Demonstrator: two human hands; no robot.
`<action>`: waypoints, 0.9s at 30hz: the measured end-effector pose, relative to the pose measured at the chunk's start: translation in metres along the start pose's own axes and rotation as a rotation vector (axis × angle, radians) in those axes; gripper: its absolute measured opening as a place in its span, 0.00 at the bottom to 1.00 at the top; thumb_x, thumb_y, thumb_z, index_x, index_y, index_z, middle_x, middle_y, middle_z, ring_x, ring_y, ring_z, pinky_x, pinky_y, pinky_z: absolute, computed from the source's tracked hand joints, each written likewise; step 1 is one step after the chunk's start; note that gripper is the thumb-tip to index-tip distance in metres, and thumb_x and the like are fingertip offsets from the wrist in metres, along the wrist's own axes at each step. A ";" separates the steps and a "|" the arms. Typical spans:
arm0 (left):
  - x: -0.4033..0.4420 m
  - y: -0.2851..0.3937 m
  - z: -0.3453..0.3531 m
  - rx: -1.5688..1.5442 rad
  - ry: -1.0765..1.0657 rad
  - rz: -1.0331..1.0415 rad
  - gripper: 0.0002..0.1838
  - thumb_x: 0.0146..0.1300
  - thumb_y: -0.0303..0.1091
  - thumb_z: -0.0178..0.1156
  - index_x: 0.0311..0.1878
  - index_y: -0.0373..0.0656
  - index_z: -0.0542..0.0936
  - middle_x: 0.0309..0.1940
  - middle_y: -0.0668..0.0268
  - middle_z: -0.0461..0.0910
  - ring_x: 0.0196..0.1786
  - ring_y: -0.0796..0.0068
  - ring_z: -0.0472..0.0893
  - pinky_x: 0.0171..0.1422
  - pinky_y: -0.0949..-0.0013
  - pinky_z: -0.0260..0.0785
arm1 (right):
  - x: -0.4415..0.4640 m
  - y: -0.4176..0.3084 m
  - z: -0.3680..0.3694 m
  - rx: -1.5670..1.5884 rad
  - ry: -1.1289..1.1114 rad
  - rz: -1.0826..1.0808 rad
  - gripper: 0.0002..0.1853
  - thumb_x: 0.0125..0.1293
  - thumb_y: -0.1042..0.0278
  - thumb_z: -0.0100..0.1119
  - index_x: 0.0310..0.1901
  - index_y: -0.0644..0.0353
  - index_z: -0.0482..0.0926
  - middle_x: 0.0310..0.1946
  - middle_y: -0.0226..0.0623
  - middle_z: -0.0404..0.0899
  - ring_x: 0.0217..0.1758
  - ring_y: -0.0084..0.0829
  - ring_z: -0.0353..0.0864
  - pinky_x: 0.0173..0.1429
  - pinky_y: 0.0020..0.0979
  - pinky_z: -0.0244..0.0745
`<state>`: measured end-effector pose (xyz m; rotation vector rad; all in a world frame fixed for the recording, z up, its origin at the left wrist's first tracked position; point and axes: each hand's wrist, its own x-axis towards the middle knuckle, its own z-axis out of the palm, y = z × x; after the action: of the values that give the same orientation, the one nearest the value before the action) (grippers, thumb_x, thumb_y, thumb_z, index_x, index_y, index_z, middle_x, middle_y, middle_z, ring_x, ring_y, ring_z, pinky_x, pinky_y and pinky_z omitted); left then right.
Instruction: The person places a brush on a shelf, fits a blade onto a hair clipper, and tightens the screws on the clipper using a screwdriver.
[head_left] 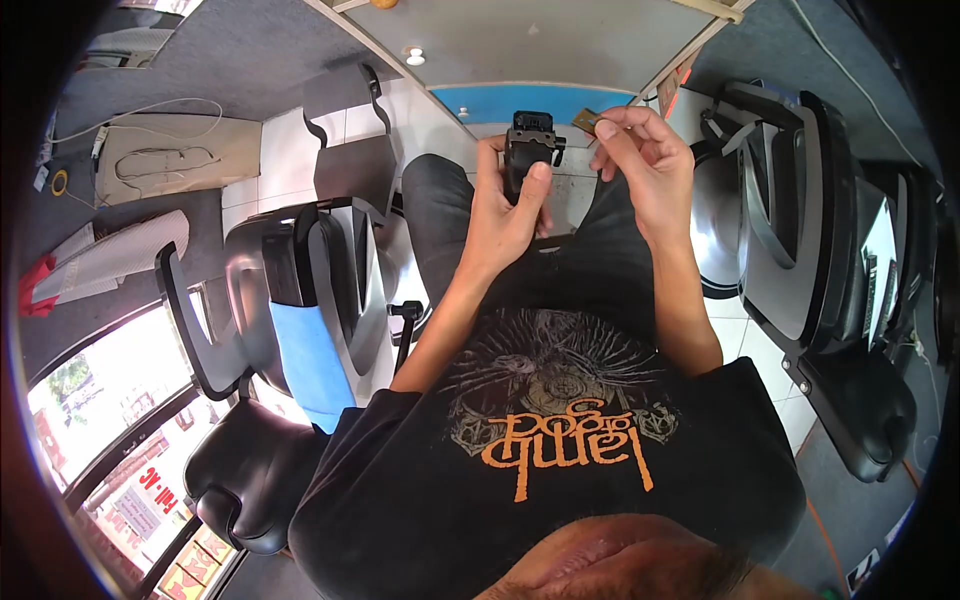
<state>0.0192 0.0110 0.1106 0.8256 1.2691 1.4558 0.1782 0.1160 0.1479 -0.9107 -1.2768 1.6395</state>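
Observation:
My left hand (504,222) is wrapped round a black handheld device that looks like a hair clipper (531,140), held upright above my lap with the thumb along its front. Its top end shows bare black fittings, and a small part juts out on its right side. Just to the right, my right hand (650,170) pinches a small flat brass-coloured piece (586,121) between thumb and fingertips. The piece is close to the device's top but apart from it. The other fingers of my right hand are curled, and what lies behind them is hidden.
A grey cabinet or counter (540,45) with a blue lower strip (500,102) stands in front. Black-and-silver salon chairs stand at left (280,260) and right (790,220), a blue cloth (308,360) over the left one. Cardboard (185,160) with a cable lies at far left.

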 end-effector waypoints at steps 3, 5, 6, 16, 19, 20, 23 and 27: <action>-0.002 0.003 0.006 0.004 -0.004 -0.006 0.24 0.79 0.35 0.60 0.67 0.39 0.60 0.36 0.58 0.81 0.24 0.73 0.81 0.24 0.72 0.73 | -0.003 -0.001 0.007 -0.094 -0.032 -0.091 0.07 0.72 0.71 0.70 0.48 0.63 0.88 0.38 0.31 0.88 0.34 0.19 0.83 0.38 0.21 0.75; -0.004 0.002 0.005 0.073 -0.019 -0.014 0.24 0.80 0.36 0.59 0.67 0.39 0.60 0.37 0.57 0.81 0.24 0.73 0.82 0.24 0.72 0.73 | -0.003 0.002 0.010 -0.114 -0.079 -0.196 0.07 0.71 0.72 0.71 0.47 0.63 0.89 0.39 0.30 0.87 0.36 0.19 0.83 0.39 0.21 0.75; -0.004 0.006 0.006 0.045 -0.013 -0.018 0.25 0.79 0.37 0.60 0.68 0.37 0.61 0.35 0.59 0.81 0.23 0.75 0.81 0.24 0.72 0.73 | -0.003 0.002 0.010 -0.150 -0.095 -0.198 0.07 0.71 0.72 0.72 0.47 0.64 0.89 0.39 0.30 0.87 0.36 0.19 0.83 0.39 0.22 0.75; -0.003 0.025 0.016 -0.010 -0.018 -0.061 0.21 0.82 0.45 0.56 0.62 0.35 0.71 0.30 0.64 0.80 0.21 0.78 0.80 0.24 0.74 0.71 | -0.002 0.004 0.012 -0.244 -0.138 -0.247 0.07 0.70 0.74 0.72 0.47 0.64 0.90 0.38 0.32 0.86 0.32 0.17 0.82 0.36 0.22 0.74; -0.003 0.025 0.019 0.004 -0.006 -0.077 0.20 0.84 0.47 0.53 0.55 0.34 0.73 0.26 0.63 0.80 0.21 0.77 0.80 0.23 0.74 0.70 | -0.003 0.007 0.010 -0.258 -0.167 -0.262 0.08 0.69 0.75 0.72 0.48 0.65 0.90 0.38 0.32 0.84 0.31 0.17 0.82 0.37 0.22 0.74; -0.003 0.024 0.019 0.012 0.003 -0.074 0.21 0.84 0.48 0.52 0.53 0.34 0.74 0.25 0.63 0.80 0.20 0.77 0.80 0.23 0.74 0.70 | -0.003 0.008 0.010 -0.269 -0.182 -0.267 0.08 0.69 0.75 0.71 0.48 0.65 0.90 0.37 0.31 0.84 0.32 0.17 0.82 0.37 0.22 0.74; -0.001 0.021 0.017 0.098 -0.004 -0.057 0.22 0.86 0.48 0.44 0.56 0.36 0.76 0.25 0.61 0.80 0.20 0.73 0.81 0.24 0.72 0.73 | -0.005 0.009 0.010 -0.307 -0.196 -0.284 0.08 0.69 0.75 0.71 0.48 0.65 0.90 0.36 0.31 0.83 0.32 0.16 0.81 0.37 0.22 0.75; -0.002 0.022 0.018 0.081 0.034 -0.067 0.21 0.85 0.45 0.44 0.55 0.35 0.76 0.25 0.61 0.80 0.19 0.73 0.80 0.23 0.72 0.72 | -0.009 0.005 0.015 -0.293 -0.172 -0.266 0.11 0.70 0.74 0.71 0.52 0.64 0.88 0.35 0.31 0.84 0.31 0.16 0.81 0.38 0.22 0.75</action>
<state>0.0315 0.0154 0.1356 0.8073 1.3761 1.3772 0.1675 0.1020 0.1469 -0.7413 -1.7117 1.3664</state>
